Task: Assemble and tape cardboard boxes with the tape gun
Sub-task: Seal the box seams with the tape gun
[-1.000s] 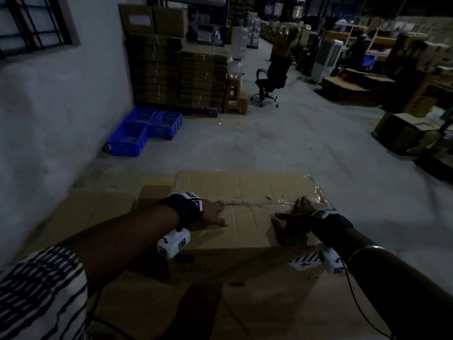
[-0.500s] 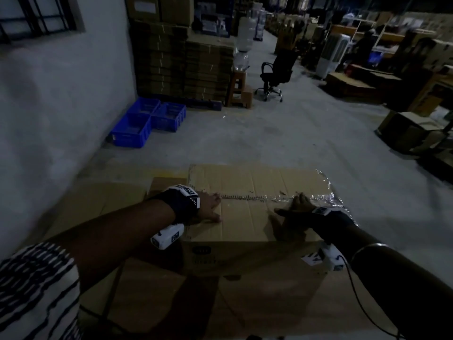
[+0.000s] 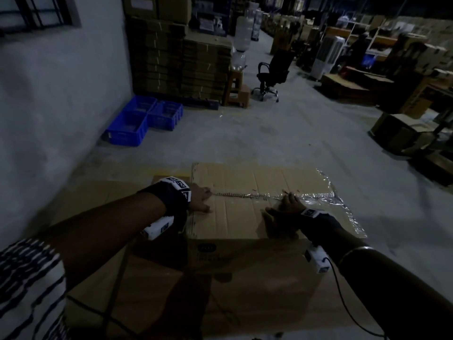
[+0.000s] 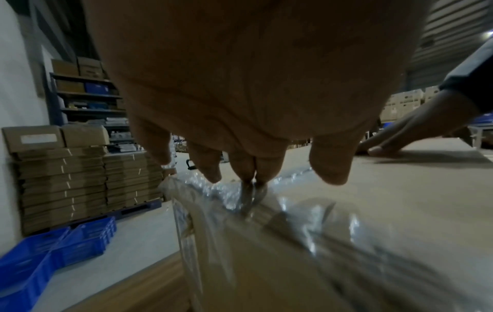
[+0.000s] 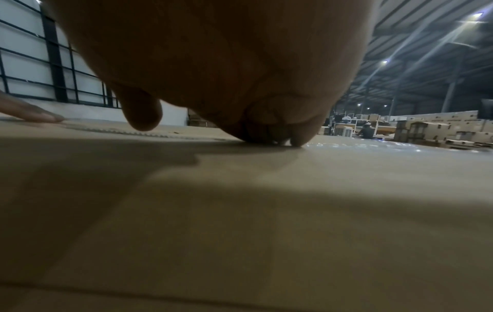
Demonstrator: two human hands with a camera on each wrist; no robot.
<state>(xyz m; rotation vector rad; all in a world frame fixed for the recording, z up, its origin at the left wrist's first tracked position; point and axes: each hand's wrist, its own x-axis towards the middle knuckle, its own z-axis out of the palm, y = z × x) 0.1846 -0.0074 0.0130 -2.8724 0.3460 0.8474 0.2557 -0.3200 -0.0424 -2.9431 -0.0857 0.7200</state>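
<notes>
A brown cardboard box (image 3: 245,222) lies in front of me, its top flaps closed along a middle seam. Clear tape (image 3: 318,196) shines over the right part of the seam and hangs over the right edge. My left hand (image 3: 202,200) rests at the seam's left end. In the left wrist view its fingertips (image 4: 248,175) press wrinkled clear tape (image 4: 306,221) at the box's edge. My right hand (image 3: 285,207) lies flat further right, with its fingertips (image 5: 293,141) pressing down on the seam. No tape gun is in view.
Flat cardboard sheets (image 3: 98,197) lie under and left of the box, beside a white wall. Blue crates (image 3: 144,121) and stacked flat cartons (image 3: 181,60) stand at the back left. An office chair (image 3: 272,74), a stool (image 3: 236,89) and more boxes (image 3: 402,131) sit further off.
My left hand has slid left along the seam to the box's left edge. The right hand has stayed on the seam. My head has dropped closer to the box.
</notes>
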